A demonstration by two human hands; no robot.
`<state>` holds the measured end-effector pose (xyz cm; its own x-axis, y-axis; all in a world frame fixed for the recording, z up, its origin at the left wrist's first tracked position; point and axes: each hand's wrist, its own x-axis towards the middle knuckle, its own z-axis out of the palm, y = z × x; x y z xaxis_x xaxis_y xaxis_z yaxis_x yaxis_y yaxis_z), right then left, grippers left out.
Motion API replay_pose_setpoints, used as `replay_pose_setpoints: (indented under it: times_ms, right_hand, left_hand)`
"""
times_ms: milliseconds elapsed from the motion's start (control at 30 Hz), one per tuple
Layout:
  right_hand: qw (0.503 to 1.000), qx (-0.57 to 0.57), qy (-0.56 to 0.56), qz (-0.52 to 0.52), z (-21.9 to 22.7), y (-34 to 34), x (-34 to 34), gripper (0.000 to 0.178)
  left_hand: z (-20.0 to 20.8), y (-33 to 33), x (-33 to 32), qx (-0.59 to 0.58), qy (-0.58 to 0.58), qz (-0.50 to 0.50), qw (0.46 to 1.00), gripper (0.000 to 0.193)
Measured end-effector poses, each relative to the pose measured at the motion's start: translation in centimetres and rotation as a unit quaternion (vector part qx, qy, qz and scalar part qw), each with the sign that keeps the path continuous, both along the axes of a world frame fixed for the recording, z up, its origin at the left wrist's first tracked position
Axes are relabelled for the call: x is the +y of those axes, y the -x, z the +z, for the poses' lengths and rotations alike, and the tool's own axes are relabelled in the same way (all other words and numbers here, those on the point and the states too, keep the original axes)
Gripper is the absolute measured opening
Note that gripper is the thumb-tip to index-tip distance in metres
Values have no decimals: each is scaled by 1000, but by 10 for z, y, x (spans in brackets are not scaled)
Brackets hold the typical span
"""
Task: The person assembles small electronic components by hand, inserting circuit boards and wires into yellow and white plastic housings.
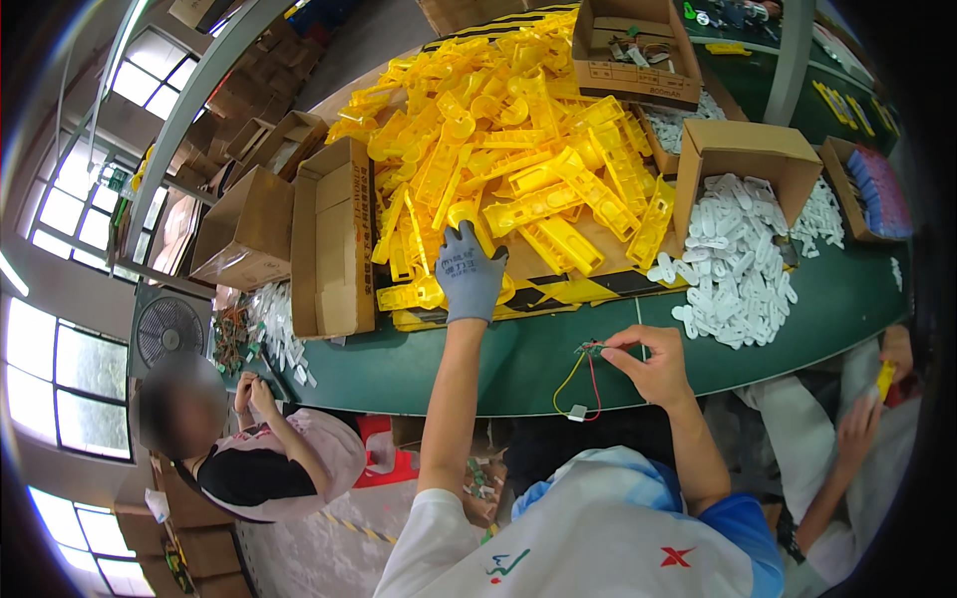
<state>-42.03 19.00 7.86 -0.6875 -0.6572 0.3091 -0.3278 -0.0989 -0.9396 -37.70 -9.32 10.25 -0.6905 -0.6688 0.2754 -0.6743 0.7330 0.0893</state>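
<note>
My left hand, in a grey glove, reaches to the near edge of a big heap of yellow plastic housings. Its thumb and fingers are closed around one yellow plastic housing, partly hidden by the glove. Bare, my right hand pinches a small green circuit board above the table's front edge. From that board hang a yellow wire and a red wire, looping down to a small white block.
White plastic pieces spill from a tipped cardboard box at right. An upright carton stands left of the heap. Another open carton sits behind it. One person works at left; another person's hand holds a yellow piece at right.
</note>
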Motion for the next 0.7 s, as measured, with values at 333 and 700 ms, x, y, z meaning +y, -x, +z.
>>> replay_pose_setpoints:
  times_ms: [333, 700]
  right_hand:
    - [955, -269, 97, 80, -15, 9, 4, 12]
    - [975, -202, -3, 92, -1, 33, -40, 13]
  left_hand:
    - [-11, -73, 45, 525, -606, -125, 584, 51]
    - [-25, -65, 127, 419, -820, -158, 356, 52]
